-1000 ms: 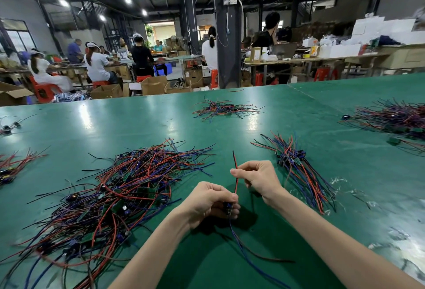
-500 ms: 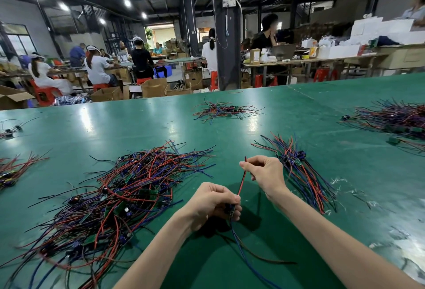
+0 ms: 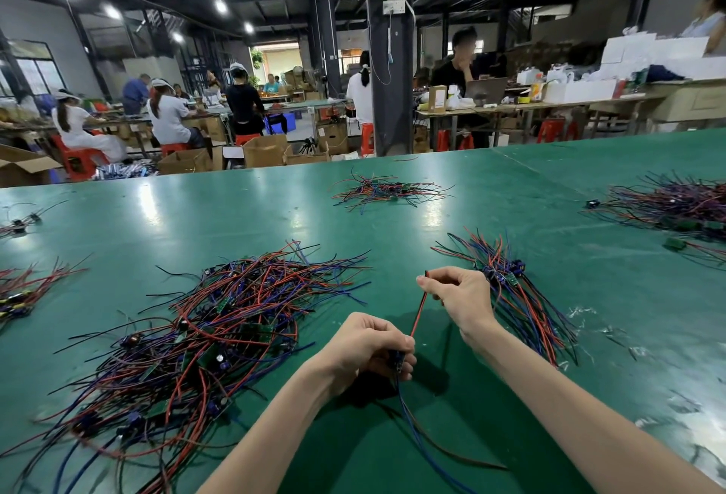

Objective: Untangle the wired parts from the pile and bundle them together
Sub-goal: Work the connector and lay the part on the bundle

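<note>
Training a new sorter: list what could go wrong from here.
The thin red wire is stretched taut between the right-hand grip and the left-hand grip; a harder pull might strain it. The loose blue and dark wires trailing below could snag on the tangled red-and-blue wire pile nearby.

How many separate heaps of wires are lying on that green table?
6: a big tangle near left, a neat bundle beside the right hand, a far-centre heap, a far-right heap, a small left-edge heap, a nearer left-edge heap. More may lie out of frame.
</note>
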Tool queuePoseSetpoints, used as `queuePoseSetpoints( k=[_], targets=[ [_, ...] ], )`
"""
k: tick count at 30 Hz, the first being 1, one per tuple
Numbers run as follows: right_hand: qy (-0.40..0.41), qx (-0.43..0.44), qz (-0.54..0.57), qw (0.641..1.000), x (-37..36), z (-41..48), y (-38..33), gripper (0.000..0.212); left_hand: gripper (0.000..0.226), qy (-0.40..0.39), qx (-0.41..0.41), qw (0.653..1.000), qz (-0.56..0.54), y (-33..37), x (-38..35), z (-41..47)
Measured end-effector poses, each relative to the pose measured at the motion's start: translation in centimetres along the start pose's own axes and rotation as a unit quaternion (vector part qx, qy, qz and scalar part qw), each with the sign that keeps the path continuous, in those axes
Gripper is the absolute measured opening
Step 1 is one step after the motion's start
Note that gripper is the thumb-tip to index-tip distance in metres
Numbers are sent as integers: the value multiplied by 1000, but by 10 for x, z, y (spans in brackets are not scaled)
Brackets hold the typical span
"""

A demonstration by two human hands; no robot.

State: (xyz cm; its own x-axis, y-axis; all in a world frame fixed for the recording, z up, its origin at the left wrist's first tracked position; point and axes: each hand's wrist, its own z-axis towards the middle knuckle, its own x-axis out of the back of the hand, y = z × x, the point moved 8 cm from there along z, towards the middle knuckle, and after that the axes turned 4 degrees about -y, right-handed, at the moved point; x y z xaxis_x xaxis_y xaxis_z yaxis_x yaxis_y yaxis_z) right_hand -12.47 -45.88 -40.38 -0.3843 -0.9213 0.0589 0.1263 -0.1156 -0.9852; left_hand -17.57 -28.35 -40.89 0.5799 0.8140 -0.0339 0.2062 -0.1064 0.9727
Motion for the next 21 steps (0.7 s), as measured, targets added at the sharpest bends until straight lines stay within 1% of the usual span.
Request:
queuePoseSetpoints(
  k=[3, 6, 9, 13, 18, 21],
  targets=[
    [4, -22, 23, 999, 1, 0, 3, 18, 33, -8, -3, 1000, 3, 1, 0, 0],
    [1, -47, 67, 997, 1, -1, 4, 23, 32, -18, -7, 1000, 12, 2, -1, 0],
    [-10, -83, 107, 991, -1, -4, 5, 22, 31, -31, -3, 999, 17, 2, -3, -1],
    [-20, -152, 185, 971, -4, -10, 11, 19, 32, -48, -5, 999, 25, 4, -2, -2],
    [-26, -204, 241, 949, -11, -16, 13, 17, 30, -75, -6, 996, 37, 5, -5, -4],
    [-48, -238, 298, 923, -20, -19, 15, 17, 21, -93, -5, 995, 45, 6, -9, -5]
  ],
)
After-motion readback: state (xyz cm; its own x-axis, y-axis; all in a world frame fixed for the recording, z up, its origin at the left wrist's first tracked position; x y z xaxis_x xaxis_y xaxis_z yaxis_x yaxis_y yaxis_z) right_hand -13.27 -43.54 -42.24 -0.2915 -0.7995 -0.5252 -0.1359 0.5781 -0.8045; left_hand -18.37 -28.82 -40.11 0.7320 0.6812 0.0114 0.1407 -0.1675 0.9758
